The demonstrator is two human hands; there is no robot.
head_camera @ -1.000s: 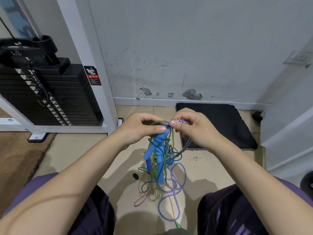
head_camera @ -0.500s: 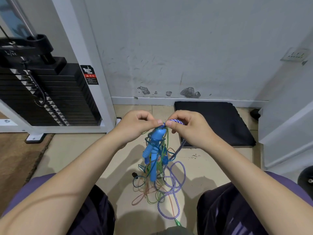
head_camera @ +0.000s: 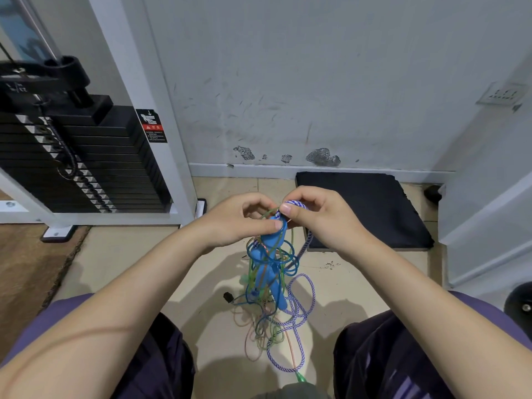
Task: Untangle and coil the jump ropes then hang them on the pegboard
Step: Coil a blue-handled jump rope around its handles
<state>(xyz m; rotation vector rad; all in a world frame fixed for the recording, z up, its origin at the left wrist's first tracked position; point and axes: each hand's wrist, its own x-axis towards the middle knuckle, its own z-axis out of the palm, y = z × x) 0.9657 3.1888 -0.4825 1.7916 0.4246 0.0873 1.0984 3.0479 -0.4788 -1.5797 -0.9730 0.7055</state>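
Observation:
A tangle of jump ropes (head_camera: 270, 283) hangs between my knees, its lower loops lying on the floor. It holds blue handles (head_camera: 270, 254), a thin blue cord, green and orange cords, and a purple-and-white braided rope (head_camera: 299, 309). My left hand (head_camera: 244, 223) pinches the top of a blue handle with thumb and fingers. My right hand (head_camera: 319, 217) pinches a bend of the braided rope just above that handle. The two hands nearly touch. No pegboard is in view.
A black weight stack in a white frame (head_camera: 86, 156) stands at the left. A black mat (head_camera: 365, 208) lies on the tiled floor against the scuffed wall. A small black piece (head_camera: 228, 297) lies beside the ropes. A green handle end (head_camera: 300, 377) shows at the bottom.
The hands stay together at the top of the tangle and shift only slightly. The hanging handles and loops have swung a little.

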